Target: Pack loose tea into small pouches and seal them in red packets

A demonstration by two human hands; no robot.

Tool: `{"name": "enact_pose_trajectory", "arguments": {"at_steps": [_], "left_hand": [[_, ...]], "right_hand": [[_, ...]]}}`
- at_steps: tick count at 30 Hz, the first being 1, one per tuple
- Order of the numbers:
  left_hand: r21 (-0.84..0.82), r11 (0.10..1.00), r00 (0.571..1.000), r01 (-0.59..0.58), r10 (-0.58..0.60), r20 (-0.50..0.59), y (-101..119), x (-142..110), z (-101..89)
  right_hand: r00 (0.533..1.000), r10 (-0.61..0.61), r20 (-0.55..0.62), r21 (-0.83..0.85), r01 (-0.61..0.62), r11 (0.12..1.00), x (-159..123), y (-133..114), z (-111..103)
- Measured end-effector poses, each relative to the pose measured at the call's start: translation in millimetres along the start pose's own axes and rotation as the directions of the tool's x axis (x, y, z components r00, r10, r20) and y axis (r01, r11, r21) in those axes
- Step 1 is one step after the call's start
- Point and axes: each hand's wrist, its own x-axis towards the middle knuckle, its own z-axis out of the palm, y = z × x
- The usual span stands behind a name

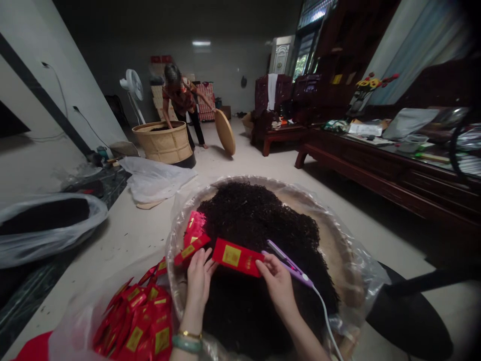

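My right hand (277, 281) pinches the right end of a flat red packet (246, 259) with a yellow label, thumb on top. At the packet's left end is my left hand (198, 276), fingers stretched out, with a bracelet and a green bangle on the wrist. Another red packet (189, 250) lies just behind its fingertips. A purple hand sealer (298, 275), shaped like a hair straightener, with a white cord, rests on the dark dried leaves (259, 215) beside my right hand. The leaves fill a round, plastic-lined tray (343, 240).
Several red packets (141, 316) fill a clear bag at lower left. A bag of dark material (48, 215) stands further left. Behind, a person (182, 98) bends over a woven basket (165, 145), holding a round lid (224, 133). A wooden table (361, 163) stands right.
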Motion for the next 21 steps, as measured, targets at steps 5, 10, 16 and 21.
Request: {"name": "enact_pose_trajectory", "arguments": {"at_steps": [5,10,16,21], "left_hand": [[0.369,0.929,0.961,0.009,-0.110,0.254,-2,-20,-10.7],[0.606,0.767,0.925,-0.211,-0.044,0.376,-13,-42,-6.0],[0.511,0.843,0.979,-0.165,0.078,0.186,-37,-56,0.5],[0.440,0.889,0.992,-0.124,0.096,0.084,-46,-66,3.0]], "right_hand": [[0.979,-0.035,0.200,-0.243,0.084,0.966,-6,-5,-20],[0.935,-0.300,0.190,-0.496,0.355,0.792,-15,8,-21],[0.771,-0.599,0.216,-0.640,0.575,0.510,-25,28,-14],[0.688,-0.696,0.206,-0.675,0.615,0.408,-25,28,-11]]}}
